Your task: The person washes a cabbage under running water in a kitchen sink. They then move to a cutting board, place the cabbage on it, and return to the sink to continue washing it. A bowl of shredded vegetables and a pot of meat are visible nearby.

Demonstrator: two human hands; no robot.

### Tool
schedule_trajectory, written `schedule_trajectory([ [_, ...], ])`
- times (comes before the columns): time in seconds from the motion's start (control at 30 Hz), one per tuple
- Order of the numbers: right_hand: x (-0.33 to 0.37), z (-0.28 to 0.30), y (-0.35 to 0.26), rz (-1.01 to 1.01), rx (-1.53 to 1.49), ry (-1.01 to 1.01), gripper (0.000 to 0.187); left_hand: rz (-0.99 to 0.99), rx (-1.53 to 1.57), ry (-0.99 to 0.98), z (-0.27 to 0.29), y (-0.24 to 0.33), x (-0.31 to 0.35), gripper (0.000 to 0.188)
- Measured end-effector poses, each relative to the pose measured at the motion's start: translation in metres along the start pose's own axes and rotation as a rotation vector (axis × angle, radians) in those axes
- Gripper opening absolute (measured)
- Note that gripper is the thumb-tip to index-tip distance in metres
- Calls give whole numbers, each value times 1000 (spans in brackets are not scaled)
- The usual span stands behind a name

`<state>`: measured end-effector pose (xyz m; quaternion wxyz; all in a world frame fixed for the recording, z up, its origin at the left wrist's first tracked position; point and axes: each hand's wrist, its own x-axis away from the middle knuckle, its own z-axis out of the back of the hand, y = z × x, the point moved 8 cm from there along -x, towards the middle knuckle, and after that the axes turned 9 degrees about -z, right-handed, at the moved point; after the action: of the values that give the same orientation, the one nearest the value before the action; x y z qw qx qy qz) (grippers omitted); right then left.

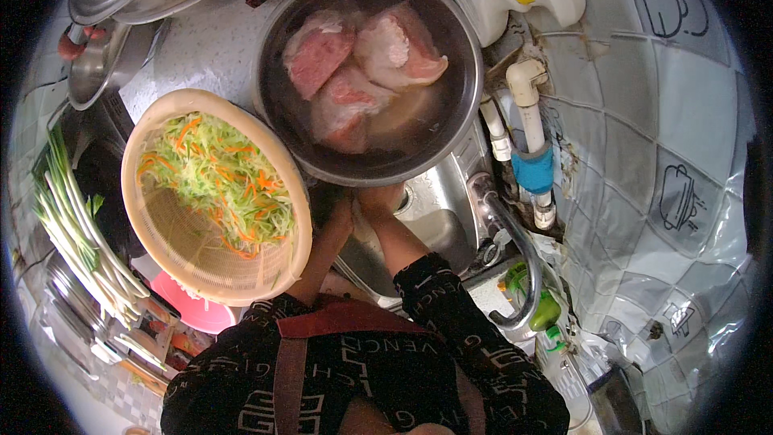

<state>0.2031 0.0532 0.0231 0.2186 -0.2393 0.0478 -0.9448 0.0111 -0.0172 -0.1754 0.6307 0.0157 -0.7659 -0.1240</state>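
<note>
Both my forearms reach forward over the sink and meet close together below the near rim of a large metal basin [262,105]. The basin's edge covers the fingers of my left hand [345,211] and my right hand [381,198], so what they hold or touch cannot be made out. Several big chunks of raw meat [346,105] sit in cloudy water inside the basin. Left of my arms, a tilted beige plastic strainer basket [157,229] contains shredded green and orange vegetables [233,181]. Beneath my hands is the stainless steel sink [435,229].
A curved metal faucet [527,258] stands right of the sink, near white pipes [527,113] and a tiled wall [612,137]. A white spray bottle [483,0] is behind. Spring onions [80,234] and a pink bowl [189,306] lie left. Green bottle [545,310] sits lower right.
</note>
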Motion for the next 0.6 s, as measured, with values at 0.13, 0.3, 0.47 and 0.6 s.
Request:
schedule_trajectory([
  [0.13,-6,-34,19,-18,-269,30,56,-126,365,-317,-27,16,9,57],
  [0.3,-38,-61,21,-29,-62,166,51,-142,-90,-349,-1,-7,-40,59],
  [0.47,-54,-22,-3,66,-307,126,36,160,11,-443,-42,28,19,57],
  [0.6,-20,22,96,-159,-904,460,39,182,-166,-591,-86,57,145,53],
])
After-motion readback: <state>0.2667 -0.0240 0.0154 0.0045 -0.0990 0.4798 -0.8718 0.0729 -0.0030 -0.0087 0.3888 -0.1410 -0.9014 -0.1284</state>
